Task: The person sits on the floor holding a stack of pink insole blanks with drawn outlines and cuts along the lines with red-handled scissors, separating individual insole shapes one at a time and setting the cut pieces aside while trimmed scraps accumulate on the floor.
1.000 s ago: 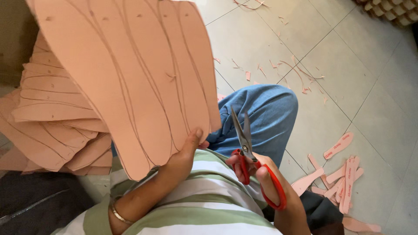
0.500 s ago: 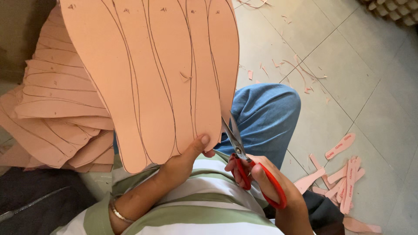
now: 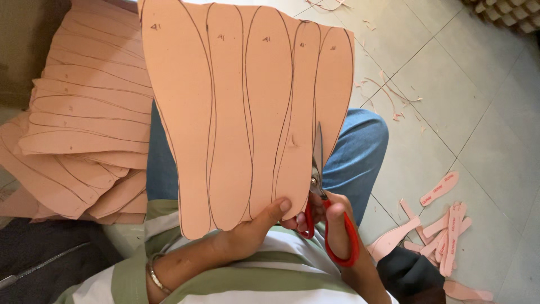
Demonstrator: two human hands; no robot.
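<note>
My left hand grips the lower edge of a pink sheet with several shoe-sole outlines drawn on it, thumb pressed on its front. The sheet stands upright in front of me. My right hand holds red-handled scissors with its fingers through the loops. The scissor blades point up and cut into the sheet along the line between the two rightmost outlines.
A stack of similar marked pink sheets lies at my left. Cut pink sole pieces lie on the tiled floor at the right, with thin offcuts further away. My knee in blue jeans is behind the sheet.
The sheet has swung to the right and turned upright before me. The scissors have moved up into its lower right edge and the blades now cut along a drawn line.
</note>
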